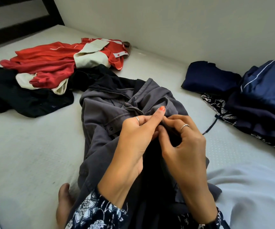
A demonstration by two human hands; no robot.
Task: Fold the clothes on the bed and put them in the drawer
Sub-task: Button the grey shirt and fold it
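At frame centre on the white mattress, the left hand and right hand pinch a fold of the crumpled grey button-up shirt, fingers curled tight, red-and-cream clothes heaped upper left, folded navy garments stacked right.

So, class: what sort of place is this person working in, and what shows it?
Most likely a bedroom. The person sits on a bare mattress set against a plain wall, with a dark bed frame at its end and loose clothes spread over it.
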